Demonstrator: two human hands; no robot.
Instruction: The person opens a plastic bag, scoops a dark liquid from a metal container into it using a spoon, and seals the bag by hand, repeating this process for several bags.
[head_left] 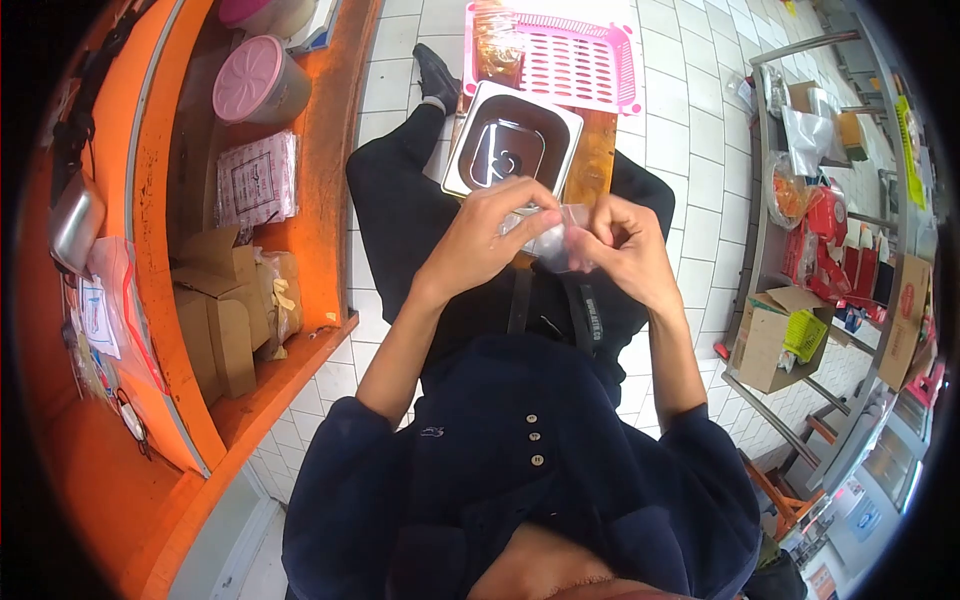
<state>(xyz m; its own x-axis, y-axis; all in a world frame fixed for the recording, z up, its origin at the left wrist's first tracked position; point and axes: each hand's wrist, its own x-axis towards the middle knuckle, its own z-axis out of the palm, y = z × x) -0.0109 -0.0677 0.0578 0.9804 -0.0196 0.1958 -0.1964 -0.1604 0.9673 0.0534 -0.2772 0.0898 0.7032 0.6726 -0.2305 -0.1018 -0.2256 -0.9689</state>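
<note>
Close before me, my left hand (492, 228) and right hand (634, 247) pinch a clear plastic bag (553, 246), likely to steady it, its opening and long axis unclear; the steel pan (530, 99) sits just beyond, probably for easy reach, the pink basket (588, 66) farther off

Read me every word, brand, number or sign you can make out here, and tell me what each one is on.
"WWW." and ".CO", middle letters unclear: black strap over the lap.
Too small or blurred to read: pink-and-white packets, shirt emblem, white label at far left, brown carton and blue sign at right.
</note>
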